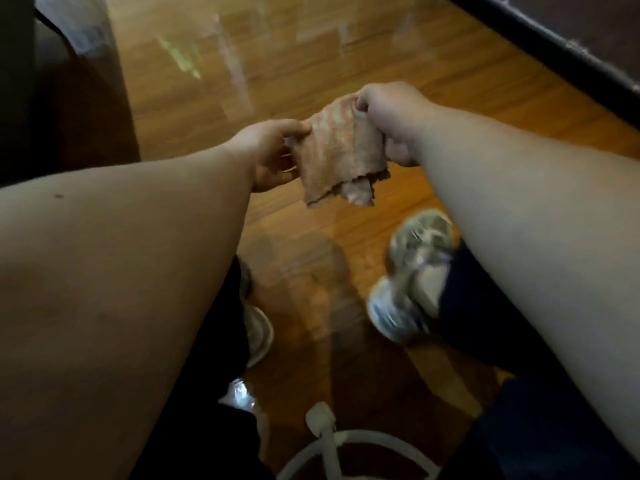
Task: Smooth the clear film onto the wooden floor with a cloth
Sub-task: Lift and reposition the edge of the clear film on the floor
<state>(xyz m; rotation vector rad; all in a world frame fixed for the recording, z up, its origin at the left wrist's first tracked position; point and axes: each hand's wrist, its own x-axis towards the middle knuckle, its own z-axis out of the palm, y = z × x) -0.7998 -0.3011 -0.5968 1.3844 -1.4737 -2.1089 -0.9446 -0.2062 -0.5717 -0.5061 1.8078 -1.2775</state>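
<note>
A small beige cloth [337,157] with faint pink stripes hangs in the air between both hands, above the wooden floor [433,109]. My left hand [266,154] pinches its left edge between thumb and fingers. My right hand [388,116] is fisted on its upper right corner. The cloth's lower end dangles crumpled. The clear film [221,64] lies glossy over the floor ahead, with bright reflections and a straight edge running toward me between my feet.
A grey sneaker [412,271] stands at the right and another shoe [258,332] shows at the left. A white ring-shaped frame [346,448] sits at the bottom. Dark furniture [62,98] bounds the left, a dark baseboard [554,46] the upper right.
</note>
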